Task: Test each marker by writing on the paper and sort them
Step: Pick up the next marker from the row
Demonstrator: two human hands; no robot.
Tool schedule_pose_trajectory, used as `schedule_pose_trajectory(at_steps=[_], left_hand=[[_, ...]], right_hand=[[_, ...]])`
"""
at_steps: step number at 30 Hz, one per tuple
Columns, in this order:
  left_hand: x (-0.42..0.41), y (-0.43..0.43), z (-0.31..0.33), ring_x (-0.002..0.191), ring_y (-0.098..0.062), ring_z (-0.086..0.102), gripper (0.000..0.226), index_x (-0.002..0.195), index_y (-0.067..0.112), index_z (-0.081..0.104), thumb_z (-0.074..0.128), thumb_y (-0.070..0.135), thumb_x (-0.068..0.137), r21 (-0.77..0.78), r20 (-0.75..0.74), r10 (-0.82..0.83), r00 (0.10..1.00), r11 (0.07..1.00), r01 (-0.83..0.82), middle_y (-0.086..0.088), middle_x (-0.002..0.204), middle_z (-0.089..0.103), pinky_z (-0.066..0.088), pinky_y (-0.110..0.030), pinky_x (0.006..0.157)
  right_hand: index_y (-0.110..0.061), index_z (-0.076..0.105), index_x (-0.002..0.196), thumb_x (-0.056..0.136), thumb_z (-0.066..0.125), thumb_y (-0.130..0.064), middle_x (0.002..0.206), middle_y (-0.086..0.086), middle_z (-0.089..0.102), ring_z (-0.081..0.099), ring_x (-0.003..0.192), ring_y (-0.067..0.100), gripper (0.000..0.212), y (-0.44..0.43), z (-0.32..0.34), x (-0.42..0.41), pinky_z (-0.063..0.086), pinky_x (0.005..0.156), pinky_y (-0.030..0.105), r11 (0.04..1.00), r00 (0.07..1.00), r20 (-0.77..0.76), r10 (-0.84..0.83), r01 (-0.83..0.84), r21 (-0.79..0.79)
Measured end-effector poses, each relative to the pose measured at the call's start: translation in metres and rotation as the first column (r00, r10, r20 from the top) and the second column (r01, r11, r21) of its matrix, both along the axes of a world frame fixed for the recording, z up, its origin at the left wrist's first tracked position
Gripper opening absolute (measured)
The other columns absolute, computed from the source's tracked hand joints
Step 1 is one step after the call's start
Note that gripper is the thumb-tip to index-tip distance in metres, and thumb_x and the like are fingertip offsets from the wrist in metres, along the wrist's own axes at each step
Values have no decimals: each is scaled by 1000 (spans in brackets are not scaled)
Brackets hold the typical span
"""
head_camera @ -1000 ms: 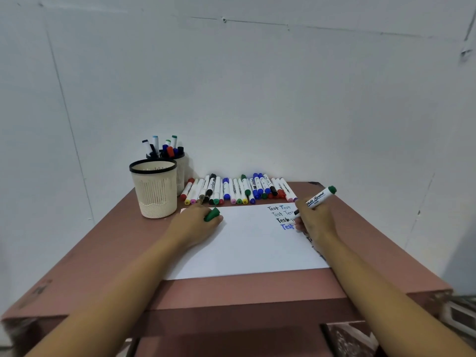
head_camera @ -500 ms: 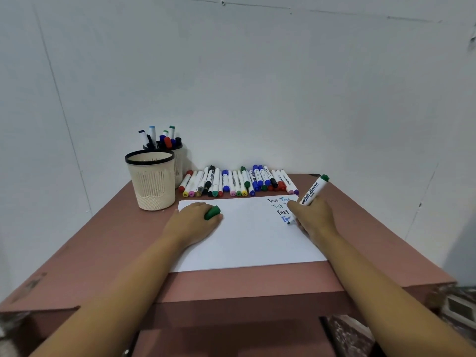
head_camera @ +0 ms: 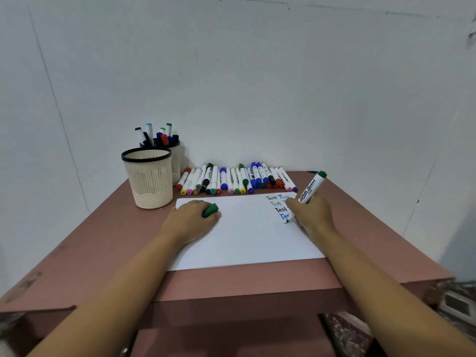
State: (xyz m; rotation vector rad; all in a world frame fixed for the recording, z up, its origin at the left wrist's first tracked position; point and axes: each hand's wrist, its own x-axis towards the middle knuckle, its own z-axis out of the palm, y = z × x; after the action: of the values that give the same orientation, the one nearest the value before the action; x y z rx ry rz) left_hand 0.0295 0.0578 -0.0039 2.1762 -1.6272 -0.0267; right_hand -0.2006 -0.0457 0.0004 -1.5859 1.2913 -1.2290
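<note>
Pink table (head_camera: 103, 253), right hand (head_camera: 313, 215) grips green marker (head_camera: 310, 189) on paper (head_camera: 252, 238); left hand (head_camera: 192, 220) holds cap (head_camera: 210, 210)

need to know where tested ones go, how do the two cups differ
The back cup holds several markers standing upright; the front cup shows none above its rim. The front cup stands nearer the paper and in full view; the back cup is partly hidden behind it. Both are cream with slotted walls and black rims.
</note>
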Motion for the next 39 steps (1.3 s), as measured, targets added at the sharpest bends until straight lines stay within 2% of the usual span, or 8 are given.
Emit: schedule_pose_trajectory(at_steps=[4, 9, 14, 19, 26, 30, 34, 39], left_hand=[[-1, 0, -1, 102, -13, 50, 35, 113, 28, 59, 41, 51, 93, -1, -16, 3, 1000, 1000, -3, 7, 112, 58, 39, -39, 99], [-1, 2, 1, 99, -13, 51, 32, 108, 28, 59, 41, 50, 94, 3, -21, 0, 1000, 1000, 0, 9, 102, 56, 41, -36, 95], [-2, 1, 1, 96, -11, 48, 35, 113, 27, 59, 41, 50, 94, 4, -19, 3, 1000, 1000, -3, 7, 111, 58, 40, -37, 97], [-2, 2, 1, 97, -11, 47, 35, 113, 28, 59, 41, 51, 94, 6, -20, 4, 1000, 1000, -4, 7, 113, 58, 39, -38, 98], [-1, 1, 2, 97, -11, 47, 35, 113, 28, 58, 41, 51, 94, 14, -19, 2, 1000, 1000, -2, 6, 114, 57, 39, -39, 99], [-2, 2, 2, 97, -11, 46, 36, 115, 27, 58, 41, 51, 94, 12, -16, -1, 1000, 1000, 1, 5, 115, 57, 39, -39, 99], [-3, 3, 2, 107, -15, 51, 36, 115, 27, 59, 41, 50, 94, 5, -23, 1, 1000, 1000, 0, 5, 116, 57, 38, -40, 101], [-3, 2, 3, 103, -14, 50, 34, 112, 27, 60, 42, 50, 94, 6, -24, -4, 1000, 1000, 4, 6, 113, 58, 38, -42, 101]], right_hand=[[-15, 46, 65, 76, 64, -17, 60, 4, 49, 45, 53, 20, 21, 2, 1, 0, 39, 57, 31, 999, 999, -11, 46, -46, 5], [-16, 41, 61, 80, 61, -11, 59, 0, 46, 45, 53, 17, 28, 1, 1, 0, 36, 52, 25, 998, 997, -39, 67, -68, -16], [-20, 42, 57, 73, 63, -18, 52, -5, 51, 57, 51, 20, 26, 0, 1, -4, 44, 60, 36, 999, 997, 73, -36, 36, 9], [-17, 41, 58, 77, 61, -15, 54, -3, 48, 48, 46, 13, 28, 2, 0, -2, 39, 57, 28, 999, 998, -65, -26, 23, -49], [-16, 45, 61, 78, 63, -15, 58, -1, 51, 50, 53, 17, 25, 3, 2, -2, 41, 58, 29, 999, 999, -50, -19, 18, -28], [-16, 43, 60, 79, 62, -14, 58, -2, 50, 52, 52, 16, 27, 4, 4, -2, 46, 61, 35, 997, 997, -61, -56, 53, -53], [-17, 38, 57, 76, 60, -16, 55, -2, 48, 54, 46, 17, 29, 4, 2, -4, 54, 64, 45, 992, 994, 8, -108, 108, -58], [-16, 36, 58, 77, 60, -14, 54, -2, 47, 51, 42, 9, 31, 5, 2, -3, 40, 58, 31, 992, 993, -54, -101, 96, -87]])
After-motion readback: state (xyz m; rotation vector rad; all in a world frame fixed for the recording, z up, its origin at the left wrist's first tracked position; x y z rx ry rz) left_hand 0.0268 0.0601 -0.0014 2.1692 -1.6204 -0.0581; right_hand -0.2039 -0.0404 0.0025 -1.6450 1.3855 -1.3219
